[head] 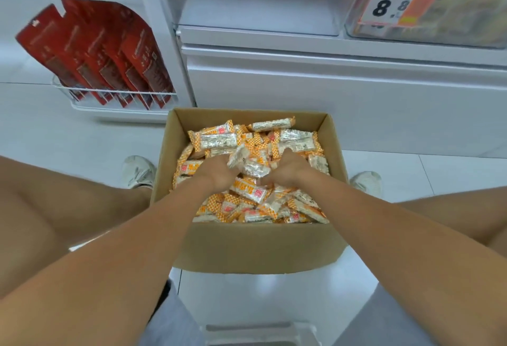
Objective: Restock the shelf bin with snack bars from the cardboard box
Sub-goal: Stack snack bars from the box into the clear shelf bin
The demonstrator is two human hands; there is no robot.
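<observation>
1. Shelf bin (260,2): one, clear plastic, on the white shelf above the box.
2. Cardboard box (252,247): one, open-topped, on the floor between two shoes.
3. Red pouches (90,49): about five, upright in a wire basket (115,96).
4. Price tag (392,5): one, reads "8.8".
5. Left hand (216,174), right hand (286,170): two, fingers curled, gripping snack bars.
6. Snack bars (297,139): dozens, orange-checked wrappers, heaped in the box, long axes pointing every way; print illegible.

Your white tiled floor (55,137) carries the open cardboard box (258,247), set just before the white shelf unit (356,104), with your two pale shoes (138,171) flanking it.
</observation>
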